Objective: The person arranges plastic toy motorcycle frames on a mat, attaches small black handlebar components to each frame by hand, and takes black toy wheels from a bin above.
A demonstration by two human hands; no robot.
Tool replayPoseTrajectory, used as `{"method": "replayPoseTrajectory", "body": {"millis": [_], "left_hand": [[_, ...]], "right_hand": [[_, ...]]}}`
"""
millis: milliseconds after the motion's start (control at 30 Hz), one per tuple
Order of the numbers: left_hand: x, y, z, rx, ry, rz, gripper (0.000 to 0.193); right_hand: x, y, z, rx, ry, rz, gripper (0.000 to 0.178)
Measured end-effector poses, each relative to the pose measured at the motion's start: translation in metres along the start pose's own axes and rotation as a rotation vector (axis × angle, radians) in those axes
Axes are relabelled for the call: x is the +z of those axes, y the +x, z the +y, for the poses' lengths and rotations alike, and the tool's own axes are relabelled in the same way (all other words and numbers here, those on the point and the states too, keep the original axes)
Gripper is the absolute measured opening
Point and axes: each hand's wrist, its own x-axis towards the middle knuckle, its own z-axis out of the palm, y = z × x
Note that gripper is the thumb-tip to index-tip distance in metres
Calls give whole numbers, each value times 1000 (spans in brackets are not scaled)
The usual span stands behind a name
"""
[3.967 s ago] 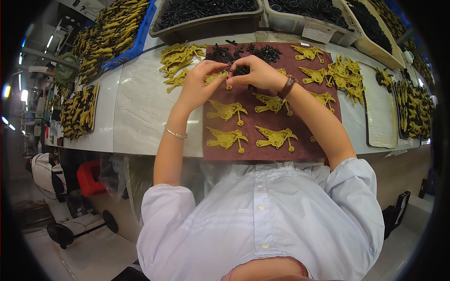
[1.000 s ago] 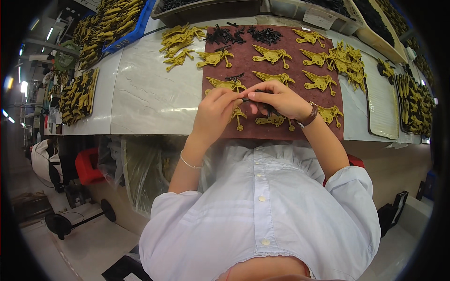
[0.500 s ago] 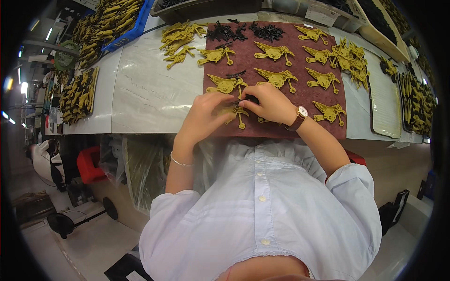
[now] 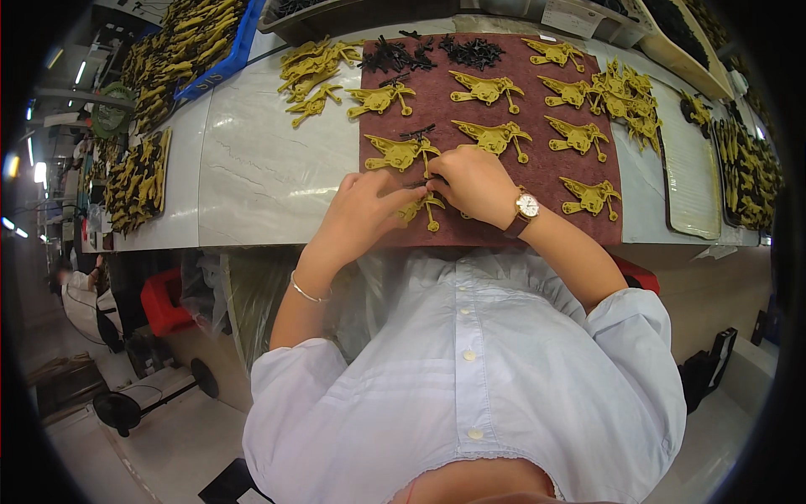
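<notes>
My two hands meet over a yellow plastic part (image 4: 432, 220) in the nearest row on the dark red cloth (image 4: 546, 223). My left hand (image 4: 361, 208) is closed, thumb and forefinger pinched by a small black plastic piece (image 4: 415, 184), mostly covered by the fingers. From the right, my right hand (image 4: 477, 185) closes its fingertips on that same piece, just above the yellow part. Just beyond the hands lies another yellow part (image 4: 395, 153), with a black piece (image 4: 418, 133) at its upper edge. More yellow parts (image 4: 579, 139) lie in rows to the right.
Loose black pieces (image 4: 472, 52) are heaped at the cloth's far edge. Yellow parts are piled left (image 4: 315, 71) and right (image 4: 628, 105) of the rows. A blue crate (image 4: 227, 67) stands far left, a grey bin (image 4: 369, 18) behind, a pale tray (image 4: 690, 189) at right.
My left hand has shifted slightly left, its thumb and forefinger closer together. The right fingertips have drawn in beside it; the black piece showing under that hand is now hidden.
</notes>
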Motion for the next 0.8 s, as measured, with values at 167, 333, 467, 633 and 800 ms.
{"method": "replayPoseTrajectory", "body": {"millis": [167, 333, 467, 633, 800], "left_hand": [[-5, 3, -3, -27, 12, -108, 54], [-9, 1, 4, -31, -18, -108, 55], [-10, 8, 23, -42, -161, 107, 47], [10, 46, 64, -3, -568, 321, 28], [30, 66, 75, -32, -758, 270, 14]], "right_hand": [[-9, -19, -2, -35, 51, 79, 22], [-20, -46, 19, -95, 902, 143, 35], [-36, -66, 16, 90, 1082, 0, 53], [-27, -74, 20, 65, 1170, 34, 60], [-30, -87, 28, 50, 1232, 113, 59]]}}
